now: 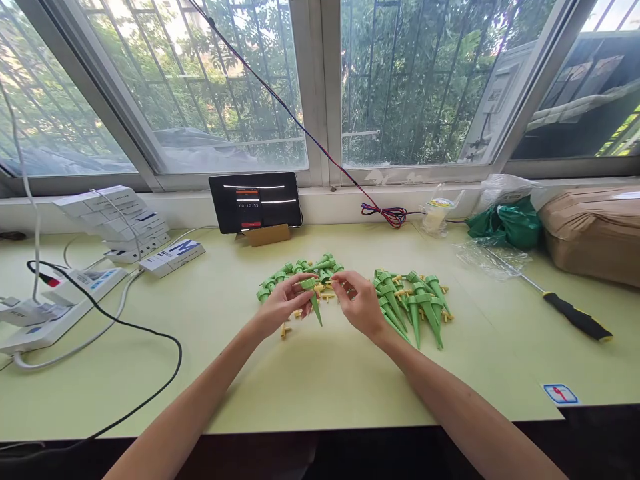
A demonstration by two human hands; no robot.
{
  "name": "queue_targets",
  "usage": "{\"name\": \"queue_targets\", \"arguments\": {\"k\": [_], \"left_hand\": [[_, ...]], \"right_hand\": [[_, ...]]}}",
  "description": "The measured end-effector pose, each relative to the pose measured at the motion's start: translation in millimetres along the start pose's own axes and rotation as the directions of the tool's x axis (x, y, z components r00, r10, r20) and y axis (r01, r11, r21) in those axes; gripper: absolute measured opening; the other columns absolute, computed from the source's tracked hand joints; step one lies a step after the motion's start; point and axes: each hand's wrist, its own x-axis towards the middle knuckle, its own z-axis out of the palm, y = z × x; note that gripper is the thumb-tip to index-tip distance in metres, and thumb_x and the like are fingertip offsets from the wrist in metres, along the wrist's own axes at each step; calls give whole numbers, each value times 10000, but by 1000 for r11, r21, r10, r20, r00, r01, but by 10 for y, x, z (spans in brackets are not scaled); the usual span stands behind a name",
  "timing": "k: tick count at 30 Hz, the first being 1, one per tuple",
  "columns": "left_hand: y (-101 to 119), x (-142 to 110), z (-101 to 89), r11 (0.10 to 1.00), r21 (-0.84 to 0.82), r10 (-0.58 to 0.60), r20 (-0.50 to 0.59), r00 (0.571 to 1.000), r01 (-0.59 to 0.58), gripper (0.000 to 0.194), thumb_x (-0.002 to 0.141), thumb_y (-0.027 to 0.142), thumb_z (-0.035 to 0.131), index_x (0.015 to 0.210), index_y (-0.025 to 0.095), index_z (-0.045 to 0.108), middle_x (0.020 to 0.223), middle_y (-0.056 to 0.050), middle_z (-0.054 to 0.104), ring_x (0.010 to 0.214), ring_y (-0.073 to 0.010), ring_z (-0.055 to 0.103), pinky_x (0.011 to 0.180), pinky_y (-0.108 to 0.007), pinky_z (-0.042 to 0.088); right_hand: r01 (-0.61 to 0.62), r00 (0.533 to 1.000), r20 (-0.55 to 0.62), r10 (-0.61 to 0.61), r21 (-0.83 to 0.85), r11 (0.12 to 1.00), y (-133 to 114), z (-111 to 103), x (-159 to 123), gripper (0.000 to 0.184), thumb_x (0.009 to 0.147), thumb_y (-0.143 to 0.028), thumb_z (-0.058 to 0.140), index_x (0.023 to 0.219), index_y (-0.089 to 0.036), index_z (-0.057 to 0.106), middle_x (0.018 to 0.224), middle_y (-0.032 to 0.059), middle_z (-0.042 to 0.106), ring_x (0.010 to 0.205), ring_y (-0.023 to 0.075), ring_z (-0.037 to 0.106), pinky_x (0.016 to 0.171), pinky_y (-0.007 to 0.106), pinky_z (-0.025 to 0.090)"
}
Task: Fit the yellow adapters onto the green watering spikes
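Observation:
My left hand is closed around a green plant watering spike, its wide cap up and its point slanting down. Just to the right, my right hand pinches at a small yellow fitting, partly hidden by the fingertips and close to the spike's cap. Behind my hands lies a heap of green spikes with yellow T-shaped fittings in front. One loose yellow fitting rests nearer me. By my right wrist is a second pile of green spikes with yellow fittings among them.
A tablet showing a timer leans on a cardboard stand. Left are white boxes, a power strip and cables. Right are a screwdriver, a green bag, a brown package and a bundled wire.

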Motion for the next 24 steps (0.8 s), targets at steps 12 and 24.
{"name": "queue_targets", "arguments": {"k": [12,24], "left_hand": [[-50,21,-26,1000,-15,7,-48,999,-8,490,865,392,702,1266,149,558,674,27,572,553,-92,520,522,-220,434],[-9,-1,2,1000,6,9,2,1000,-9,455,873,398,689,1239,151,574,689,14,567,552,-105,513,519,-234,421]], "right_hand": [[-76,996,38,75,42,996,5,-2,1,136,904,-276,583,928,-177,674,900,51,706,680,143,603,622,259,498],[-143,982,140,128,105,984,20,22,-9,129,895,-303,607,911,-184,654,874,46,696,621,133,589,560,245,464]]}}
